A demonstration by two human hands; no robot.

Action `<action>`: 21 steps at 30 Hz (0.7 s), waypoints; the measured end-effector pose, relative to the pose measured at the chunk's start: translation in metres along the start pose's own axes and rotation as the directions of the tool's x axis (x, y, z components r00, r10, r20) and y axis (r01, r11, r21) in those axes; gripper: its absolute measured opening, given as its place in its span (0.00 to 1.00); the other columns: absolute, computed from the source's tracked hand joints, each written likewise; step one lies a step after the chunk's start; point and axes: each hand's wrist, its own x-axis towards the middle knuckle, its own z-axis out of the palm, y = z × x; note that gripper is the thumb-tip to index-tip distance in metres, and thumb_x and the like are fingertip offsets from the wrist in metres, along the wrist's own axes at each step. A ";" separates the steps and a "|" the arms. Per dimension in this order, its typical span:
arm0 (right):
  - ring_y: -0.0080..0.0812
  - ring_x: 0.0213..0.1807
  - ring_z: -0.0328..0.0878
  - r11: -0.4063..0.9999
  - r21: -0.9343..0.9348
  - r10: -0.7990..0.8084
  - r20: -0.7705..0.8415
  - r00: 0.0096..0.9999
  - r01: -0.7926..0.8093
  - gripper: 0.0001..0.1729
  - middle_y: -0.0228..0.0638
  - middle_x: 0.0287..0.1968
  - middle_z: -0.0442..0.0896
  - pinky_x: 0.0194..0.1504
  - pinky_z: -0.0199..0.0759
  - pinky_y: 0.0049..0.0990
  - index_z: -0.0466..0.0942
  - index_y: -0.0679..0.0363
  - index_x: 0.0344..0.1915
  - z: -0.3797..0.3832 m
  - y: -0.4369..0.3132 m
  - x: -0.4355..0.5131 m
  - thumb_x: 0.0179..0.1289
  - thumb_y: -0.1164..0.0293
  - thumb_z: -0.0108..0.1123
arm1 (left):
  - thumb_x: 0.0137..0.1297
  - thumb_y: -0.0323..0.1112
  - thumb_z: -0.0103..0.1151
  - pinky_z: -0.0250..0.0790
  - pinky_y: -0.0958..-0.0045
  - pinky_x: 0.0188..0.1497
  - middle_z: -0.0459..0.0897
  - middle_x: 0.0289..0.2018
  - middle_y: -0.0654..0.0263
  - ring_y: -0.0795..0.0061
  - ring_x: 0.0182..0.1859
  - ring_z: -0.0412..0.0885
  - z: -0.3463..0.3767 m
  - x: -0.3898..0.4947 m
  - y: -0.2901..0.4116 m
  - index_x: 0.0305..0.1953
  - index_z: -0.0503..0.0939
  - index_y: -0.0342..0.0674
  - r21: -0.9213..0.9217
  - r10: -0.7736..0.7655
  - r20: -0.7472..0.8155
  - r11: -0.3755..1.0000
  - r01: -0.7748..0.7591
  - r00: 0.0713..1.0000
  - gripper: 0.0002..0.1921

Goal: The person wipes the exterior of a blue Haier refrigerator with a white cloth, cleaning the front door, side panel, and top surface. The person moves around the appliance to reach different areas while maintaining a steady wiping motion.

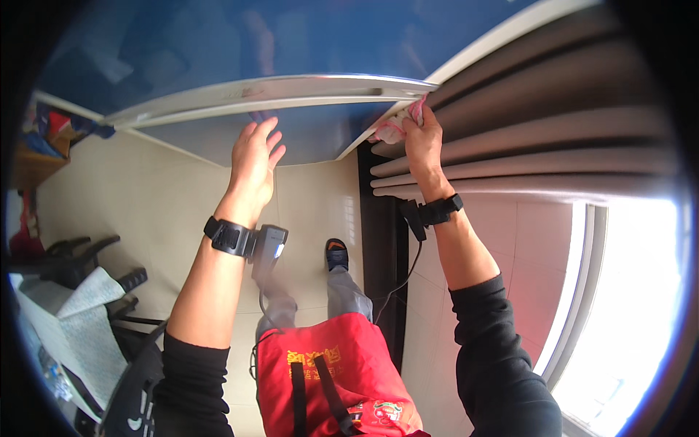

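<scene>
In my right hand [424,143] is a bunched pink-and-white cloth [390,133], pressed against the pale side edge of a tall cabinet or appliance with a glossy blue front [338,43]. A silver horizontal trim strip [262,90] crosses that front just above the cloth. My left hand [254,158] is empty, fingers spread, in front of the lower blue panel [306,128]. Whether its fingertips touch the panel I cannot tell. Each wrist carries a black strap with a small cabled device [270,246].
Grey-brown curtains [535,131] hang close on the right, beside a bright window [628,289]. A dark floor strip [382,229] runs below them. At left stand a black chair [131,377] and a surface with a pale patterned cover [87,333]. I wear a red apron [333,382] bearing writing.
</scene>
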 end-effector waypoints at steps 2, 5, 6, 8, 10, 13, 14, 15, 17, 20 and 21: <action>0.27 0.49 0.78 0.995 0.073 -0.064 -0.062 0.996 0.068 0.19 0.35 0.47 0.84 0.54 0.72 0.26 0.76 0.69 0.57 -0.009 -0.012 -0.002 0.66 0.79 0.54 | 0.74 0.39 0.61 0.63 0.55 0.74 0.64 0.72 0.48 0.53 0.73 0.66 0.009 -0.009 0.003 0.70 0.62 0.29 0.037 -0.018 0.011 0.999 0.018 1.000 0.32; 0.27 0.54 0.77 0.957 0.239 -0.133 -0.127 0.983 0.161 0.19 0.35 0.51 0.83 0.58 0.71 0.26 0.76 0.68 0.59 -0.008 -0.006 -0.003 0.68 0.81 0.52 | 0.73 0.39 0.61 0.63 0.55 0.74 0.65 0.71 0.47 0.53 0.72 0.68 0.014 -0.014 0.009 0.69 0.64 0.27 0.063 -0.012 0.040 0.998 0.009 0.999 0.31; 0.27 0.56 0.77 0.933 0.317 -0.142 -0.111 0.984 0.170 0.20 0.35 0.52 0.83 0.59 0.71 0.26 0.75 0.67 0.60 -0.004 0.008 -0.003 0.69 0.83 0.51 | 0.73 0.39 0.61 0.63 0.56 0.74 0.66 0.71 0.46 0.52 0.72 0.69 0.013 -0.014 0.010 0.67 0.66 0.26 0.074 0.018 0.068 0.997 -0.023 0.998 0.30; 0.27 0.58 0.76 0.886 0.456 -0.067 -0.056 0.996 0.085 0.22 0.35 0.54 0.82 0.61 0.71 0.26 0.75 0.65 0.61 0.015 0.042 -0.005 0.69 0.86 0.48 | 0.73 0.39 0.61 0.63 0.56 0.75 0.66 0.70 0.44 0.52 0.72 0.69 0.010 -0.010 0.017 0.67 0.66 0.25 0.115 0.022 0.082 0.993 -0.032 0.996 0.30; 0.29 0.58 0.76 0.946 0.324 -0.005 -0.012 1.000 0.009 0.25 0.35 0.55 0.80 0.62 0.72 0.27 0.75 0.63 0.62 0.036 0.083 -0.002 0.68 0.90 0.45 | 0.74 0.39 0.60 0.63 0.57 0.75 0.67 0.70 0.44 0.53 0.72 0.70 0.007 -0.006 0.020 0.67 0.66 0.25 0.158 0.024 0.056 0.987 -0.033 0.998 0.29; 0.33 0.61 0.76 0.948 0.143 0.257 0.193 0.947 -0.286 0.28 0.36 0.56 0.80 0.61 0.75 0.29 0.75 0.62 0.62 0.052 0.131 0.003 0.66 0.92 0.45 | 0.75 0.37 0.57 0.64 0.57 0.75 0.69 0.69 0.45 0.54 0.70 0.72 0.003 -0.004 0.026 0.65 0.68 0.25 0.204 0.024 -0.011 0.979 -0.021 1.000 0.26; 0.35 0.62 0.76 0.887 0.224 0.354 0.232 0.906 -0.404 0.29 0.37 0.57 0.79 0.60 0.76 0.29 0.76 0.62 0.63 0.055 0.136 0.001 0.65 0.92 0.45 | 0.74 0.37 0.58 0.64 0.58 0.75 0.70 0.68 0.45 0.54 0.70 0.72 0.003 -0.004 0.029 0.65 0.68 0.24 0.210 0.018 -0.019 0.978 -0.014 1.000 0.26; 0.36 0.62 0.75 0.822 0.402 0.303 0.293 0.907 -0.404 0.30 0.38 0.58 0.79 0.60 0.77 0.29 0.76 0.62 0.63 0.054 0.137 0.001 0.64 0.93 0.46 | 0.74 0.38 0.59 0.63 0.58 0.75 0.70 0.68 0.46 0.54 0.69 0.73 0.003 -0.004 0.032 0.65 0.68 0.24 0.211 0.011 -0.027 0.978 -0.005 1.000 0.27; 0.39 0.64 0.75 0.723 0.617 0.205 0.238 0.949 -0.311 0.32 0.40 0.61 0.78 0.59 0.78 0.28 0.76 0.61 0.64 0.047 0.123 -0.002 0.62 0.94 0.46 | 0.75 0.37 0.58 0.63 0.58 0.75 0.72 0.66 0.47 0.54 0.69 0.73 0.004 -0.006 0.037 0.64 0.69 0.26 0.208 -0.001 -0.051 0.978 0.012 0.999 0.25; 0.43 0.64 0.73 0.921 0.289 -0.278 0.019 0.960 0.261 0.35 0.41 0.66 0.74 0.57 0.80 0.24 0.76 0.60 0.65 0.024 0.087 -0.011 0.60 0.95 0.46 | 0.75 0.37 0.58 0.63 0.58 0.75 0.75 0.62 0.50 0.56 0.68 0.73 0.004 -0.012 0.047 0.62 0.71 0.29 0.208 -0.014 -0.085 0.978 0.032 0.996 0.22; 0.44 0.65 0.73 0.947 0.264 -0.211 0.069 0.975 0.186 0.36 0.41 0.67 0.74 0.58 0.80 0.25 0.75 0.59 0.65 0.022 0.078 -0.009 0.60 0.95 0.46 | 0.75 0.37 0.58 0.64 0.59 0.75 0.75 0.62 0.50 0.56 0.68 0.73 0.004 -0.014 0.050 0.61 0.72 0.29 0.204 -0.025 -0.095 0.978 0.044 0.995 0.21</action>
